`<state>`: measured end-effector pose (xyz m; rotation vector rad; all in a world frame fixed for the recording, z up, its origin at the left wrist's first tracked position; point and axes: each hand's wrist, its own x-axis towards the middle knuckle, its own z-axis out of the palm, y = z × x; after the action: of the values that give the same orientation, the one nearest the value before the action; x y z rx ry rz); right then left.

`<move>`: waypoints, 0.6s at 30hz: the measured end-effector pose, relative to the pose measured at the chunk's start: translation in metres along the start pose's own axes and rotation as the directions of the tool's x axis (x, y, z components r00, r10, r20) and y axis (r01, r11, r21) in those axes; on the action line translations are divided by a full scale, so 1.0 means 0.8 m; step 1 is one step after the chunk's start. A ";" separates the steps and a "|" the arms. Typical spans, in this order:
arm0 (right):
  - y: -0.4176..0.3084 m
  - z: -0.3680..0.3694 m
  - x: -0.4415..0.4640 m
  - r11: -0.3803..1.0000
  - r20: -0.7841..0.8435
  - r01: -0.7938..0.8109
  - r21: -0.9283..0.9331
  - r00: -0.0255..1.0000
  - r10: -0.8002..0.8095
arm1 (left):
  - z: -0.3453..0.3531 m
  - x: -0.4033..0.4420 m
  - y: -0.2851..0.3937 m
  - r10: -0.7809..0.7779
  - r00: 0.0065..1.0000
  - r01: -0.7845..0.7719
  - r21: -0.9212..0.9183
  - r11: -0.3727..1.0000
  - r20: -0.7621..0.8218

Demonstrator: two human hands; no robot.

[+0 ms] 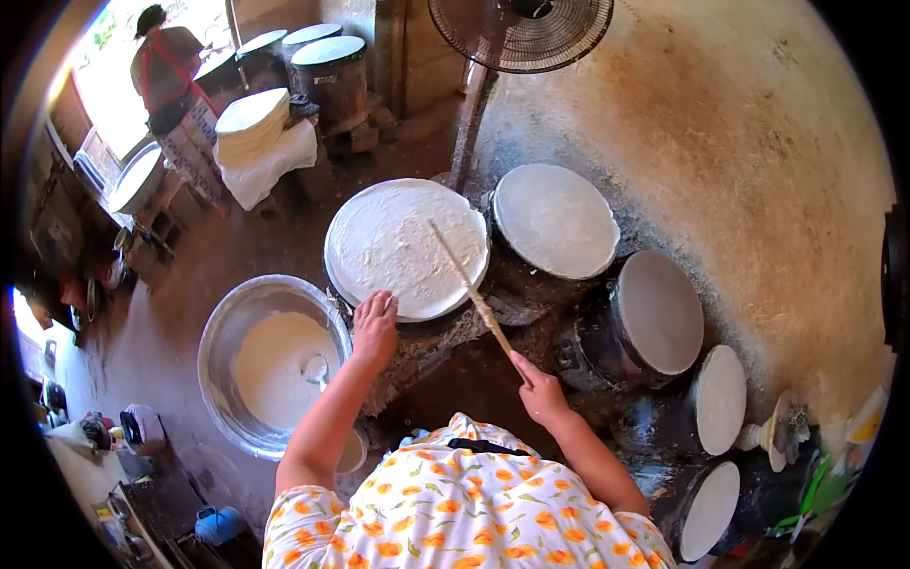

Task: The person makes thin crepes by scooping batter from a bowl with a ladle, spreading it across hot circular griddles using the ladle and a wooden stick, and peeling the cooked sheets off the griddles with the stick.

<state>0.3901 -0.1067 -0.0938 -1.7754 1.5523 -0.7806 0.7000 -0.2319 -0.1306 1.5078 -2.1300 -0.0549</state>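
My right hand (542, 391) grips the lower end of a thin wooden stick (485, 311). The stick's far end reaches over a round, white, bumpy sheet (403, 242) on the drum in front of me. My left hand (375, 332) is at the near left edge of that sheet, fingers together and bent over the rim; whether they pinch anything is hidden. Left of my forearm stands a wide metal basin (220, 379) of pale batter (275, 365). A ladle (316, 368) rests in the batter.
Several drums with round pale tops curve along my right, including a near one (555, 218) and a grey one (661, 313). A fan (521, 28) hangs ahead. Back left, a person (171, 85) stands by more drums and a stack of round white sheets (251, 123).
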 end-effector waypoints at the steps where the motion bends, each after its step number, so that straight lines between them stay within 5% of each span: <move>1: 0.002 -0.006 -0.007 1.000 -0.058 0.000 0.007 0.998 0.000 | 0.016 0.008 -0.005 0.044 0.999 -0.044 0.015 0.999 -0.027; 6: 0.008 -0.020 -0.036 0.998 -0.185 -0.066 0.009 0.980 0.067 | 0.011 0.052 -0.031 0.128 0.987 -0.127 -0.018 0.992 0.095; 8: 0.007 -0.015 -0.049 1.000 -0.286 -0.008 -0.025 0.958 0.000 | 0.006 0.072 -0.043 -0.141 0.983 0.089 -0.373 0.923 -0.114; 10: 0.001 -0.012 -0.068 0.980 -0.302 -0.196 0.022 0.934 0.193 | -0.010 0.093 -0.057 -0.360 0.922 0.209 -0.598 0.774 -0.144; 14: -0.005 0.007 -0.117 0.905 -0.398 -0.387 0.177 0.812 0.426 | -0.058 0.127 -0.070 -0.053 0.881 -0.110 -0.312 0.944 -0.470; 18: -0.009 0.032 -0.166 0.937 -0.591 -0.331 0.116 0.735 0.333 | -0.123 0.158 -0.033 0.239 0.870 -0.342 -0.181 0.922 -0.431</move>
<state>0.3977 0.0281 -0.1065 -1.2229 2.2003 -1.2387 0.7356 -0.3287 -0.0054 0.9390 -1.9050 0.0839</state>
